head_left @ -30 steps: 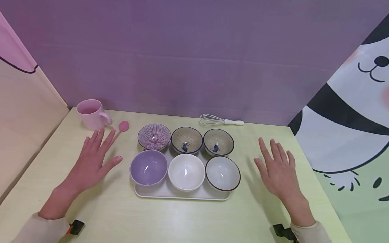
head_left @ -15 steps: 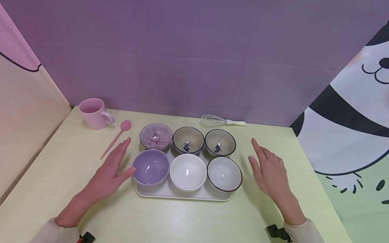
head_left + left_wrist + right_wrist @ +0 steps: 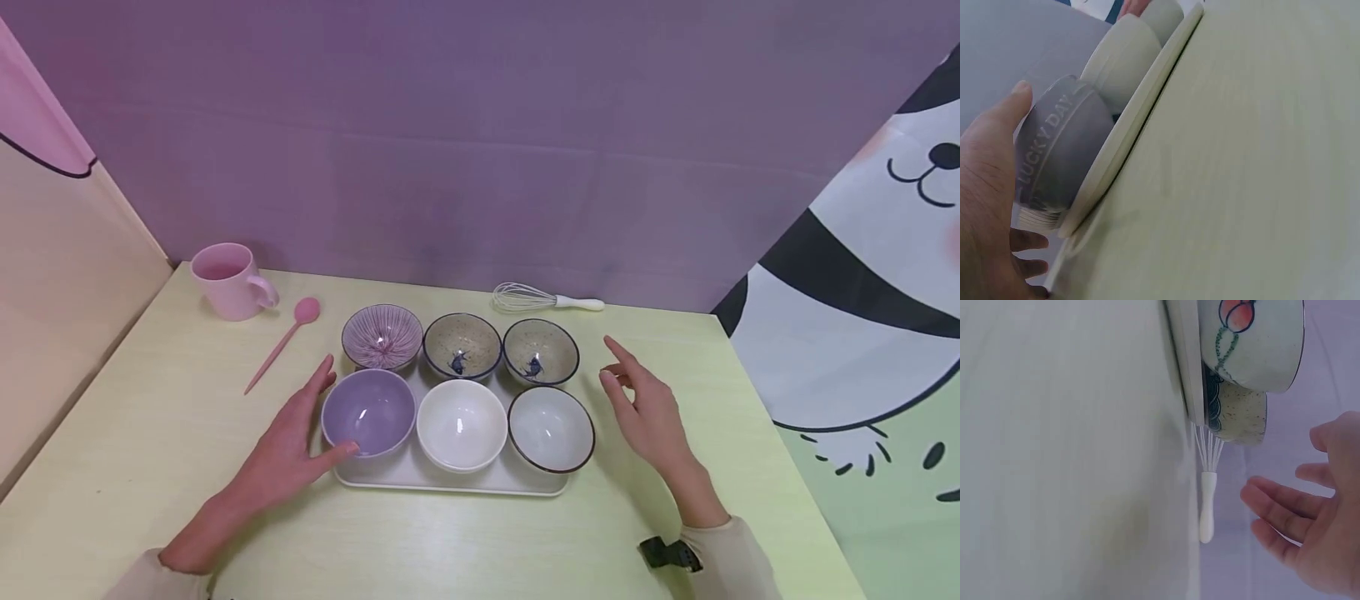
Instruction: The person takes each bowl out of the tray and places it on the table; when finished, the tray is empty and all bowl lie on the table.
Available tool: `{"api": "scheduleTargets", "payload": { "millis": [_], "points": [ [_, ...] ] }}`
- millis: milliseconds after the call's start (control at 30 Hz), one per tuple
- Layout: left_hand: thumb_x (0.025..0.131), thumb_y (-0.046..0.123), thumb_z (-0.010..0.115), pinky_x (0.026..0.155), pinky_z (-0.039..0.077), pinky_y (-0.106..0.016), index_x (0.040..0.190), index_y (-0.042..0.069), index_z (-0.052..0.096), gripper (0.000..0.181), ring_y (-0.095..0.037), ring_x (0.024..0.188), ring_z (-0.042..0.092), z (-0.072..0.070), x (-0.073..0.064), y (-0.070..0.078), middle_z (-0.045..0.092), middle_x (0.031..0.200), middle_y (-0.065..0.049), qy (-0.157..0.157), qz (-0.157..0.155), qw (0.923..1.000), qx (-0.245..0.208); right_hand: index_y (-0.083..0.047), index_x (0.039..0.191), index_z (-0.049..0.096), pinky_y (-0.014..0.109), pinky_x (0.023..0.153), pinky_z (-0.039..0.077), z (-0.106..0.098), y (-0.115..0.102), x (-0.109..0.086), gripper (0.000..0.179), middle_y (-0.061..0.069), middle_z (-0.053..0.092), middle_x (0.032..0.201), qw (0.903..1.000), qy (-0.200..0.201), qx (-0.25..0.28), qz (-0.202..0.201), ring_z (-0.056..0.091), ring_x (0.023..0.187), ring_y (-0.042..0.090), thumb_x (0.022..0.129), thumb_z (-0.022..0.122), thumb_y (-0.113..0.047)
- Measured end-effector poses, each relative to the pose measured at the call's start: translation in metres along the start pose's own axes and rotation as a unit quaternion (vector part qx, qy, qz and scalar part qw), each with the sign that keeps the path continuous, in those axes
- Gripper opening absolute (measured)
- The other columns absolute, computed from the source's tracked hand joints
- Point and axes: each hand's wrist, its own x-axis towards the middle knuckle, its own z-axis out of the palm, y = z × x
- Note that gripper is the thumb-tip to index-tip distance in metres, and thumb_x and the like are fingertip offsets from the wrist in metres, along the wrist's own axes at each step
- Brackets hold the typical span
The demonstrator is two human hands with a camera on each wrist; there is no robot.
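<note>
My left hand [image 3: 281, 450] is beside the purple bowl [image 3: 369, 414], thumb over its near rim and fingers along its left side. In the left wrist view the bowl's outer wall carries raised lettering [image 3: 1047, 140]; whether the thumb touches it I cannot tell. My right hand [image 3: 651, 417] hovers right of the brown-rimmed white bowl [image 3: 551, 429], apart from it, fingers loosely bent and holding nothing. Between these two stands a plain white bowl [image 3: 461, 425]. Behind them sit a pink-striped bowl [image 3: 382, 336] and two speckled bowls, left [image 3: 462, 344] and right [image 3: 541, 350]. A white tray [image 3: 450, 481] lies under the bowls.
A pink mug [image 3: 228, 283] stands at the table's back left corner, with a pink spoon [image 3: 281, 346] lying near it. A whisk [image 3: 547, 298] lies along the back edge, before the purple backdrop [image 3: 465, 150]. A panda-print panel [image 3: 862, 275] borders the right side.
My left hand has moved right and nearer to me, from near the spoon to the purple bowl. My right hand has shifted left toward the bowls, its fingers bending more. The bowls stay in place.
</note>
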Motion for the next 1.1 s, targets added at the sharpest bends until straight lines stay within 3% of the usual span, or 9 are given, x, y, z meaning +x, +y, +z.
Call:
{"api": "scheduleTargets", "payload": {
  "millis": [167, 267, 367, 567, 833, 1100],
  "points": [
    [0.09, 0.037, 0.093, 0.122, 0.038, -0.081, 0.18, 0.017, 0.013, 0.122, -0.052, 0.151, 0.047, 0.005, -0.001, -0.002, 0.049, 0.167, -0.027, -0.002, -0.01, 0.9999, 0.006, -0.009, 0.166, 0.051, 0.021, 0.079, 0.052, 0.006, 0.004, 0.006, 0.053, 0.018, 0.081, 0.114, 0.9962, -0.034, 0.072, 0.036, 0.078, 0.095, 0.036, 0.114, 0.063, -0.016],
    [0.087, 0.042, 0.094, 0.127, 0.031, -0.079, 0.179, 0.018, 0.014, 0.124, -0.054, 0.153, 0.044, 0.006, -0.003, -0.002, 0.044, 0.169, -0.029, -0.003, -0.017, 0.9998, 0.01, -0.009, 0.167, 0.049, 0.014, 0.08, 0.051, 0.011, 0.006, 0.011, 0.054, 0.02, 0.081, 0.114, 0.9917, -0.053, 0.107, 0.048, 0.079, 0.095, 0.036, 0.115, 0.062, -0.015],
    [0.084, 0.045, 0.095, 0.132, 0.022, -0.076, 0.179, 0.015, 0.014, 0.128, -0.055, 0.157, 0.039, 0.008, -0.004, -0.003, 0.038, 0.173, -0.029, -0.005, -0.017, 0.9998, 0.009, -0.009, 0.168, 0.047, 0.016, 0.081, 0.055, 0.015, 0.008, 0.015, 0.055, 0.022, 0.08, 0.115, 0.9873, -0.067, 0.133, 0.058, 0.079, 0.095, 0.035, 0.115, 0.061, -0.015],
    [0.075, 0.053, 0.101, 0.133, 0.02, -0.077, 0.178, 0.015, 0.015, 0.14, -0.057, 0.163, 0.024, 0.012, -0.008, -0.004, 0.031, 0.178, -0.023, -0.013, -0.026, 0.9996, 0.002, -0.01, 0.17, 0.043, 0.03, 0.07, 0.064, 0.023, 0.011, 0.02, 0.056, 0.024, 0.078, 0.111, 0.978, -0.097, 0.169, 0.076, 0.076, 0.088, 0.027, 0.117, 0.058, -0.016],
    [0.063, 0.063, 0.105, 0.136, 0.017, -0.071, 0.177, 0.011, 0.02, 0.151, -0.056, 0.163, 0.026, 0.015, -0.012, -0.007, 0.038, 0.175, -0.022, -0.017, -0.012, 0.9992, 0.035, -0.012, 0.173, 0.039, 0.025, 0.059, 0.055, 0.032, 0.012, 0.022, 0.059, 0.023, 0.074, 0.101, 0.9637, -0.12, 0.213, 0.108, 0.067, 0.08, 0.015, 0.117, 0.057, -0.019],
    [0.061, 0.059, 0.107, 0.137, 0.015, -0.069, 0.177, 0.012, 0.019, 0.153, -0.057, 0.163, 0.024, 0.017, -0.014, -0.009, 0.038, 0.175, -0.021, -0.022, -0.009, 0.9987, 0.044, -0.022, 0.175, 0.037, 0.022, 0.057, 0.049, 0.043, 0.024, 0.019, 0.065, 0.01, 0.071, 0.092, 0.9604, -0.101, 0.249, 0.075, 0.061, 0.075, 0.012, 0.116, 0.06, -0.035]
  ]
}}
